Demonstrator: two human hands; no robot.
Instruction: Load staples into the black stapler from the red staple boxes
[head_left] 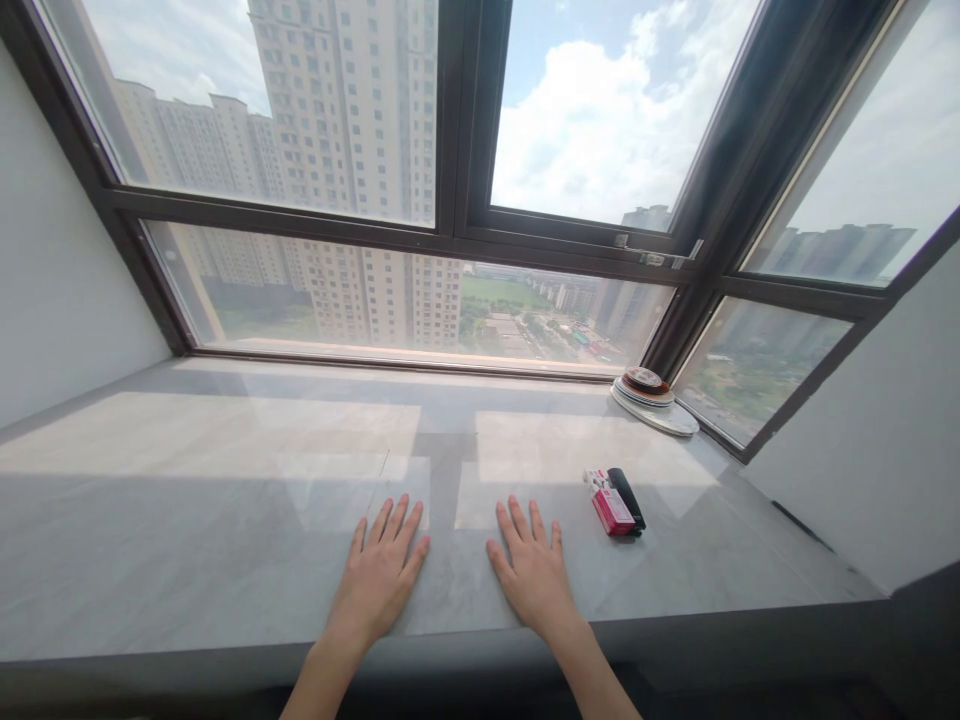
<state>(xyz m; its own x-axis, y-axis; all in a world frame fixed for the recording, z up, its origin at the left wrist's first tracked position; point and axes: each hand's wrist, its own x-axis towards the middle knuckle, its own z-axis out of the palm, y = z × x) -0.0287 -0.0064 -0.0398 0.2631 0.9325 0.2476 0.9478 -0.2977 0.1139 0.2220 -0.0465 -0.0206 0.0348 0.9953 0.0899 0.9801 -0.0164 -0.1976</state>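
My left hand (pixel 382 575) lies flat, palm down, on the grey marble window sill (pixel 225 500), fingers stretched out and slightly apart. My right hand (pixel 534 570) rests flat beside it in the same way, holding nothing. Just to the right of my right hand lie a red and white pack (pixel 611 508) and a black lighter-like object (pixel 627 497), side by side and untouched.
A stack of small plates (pixel 652 398) sits in the sill's back right corner by the window frame (pixel 457 235). White walls close the sill at left and right. High-rise buildings show through the glass.
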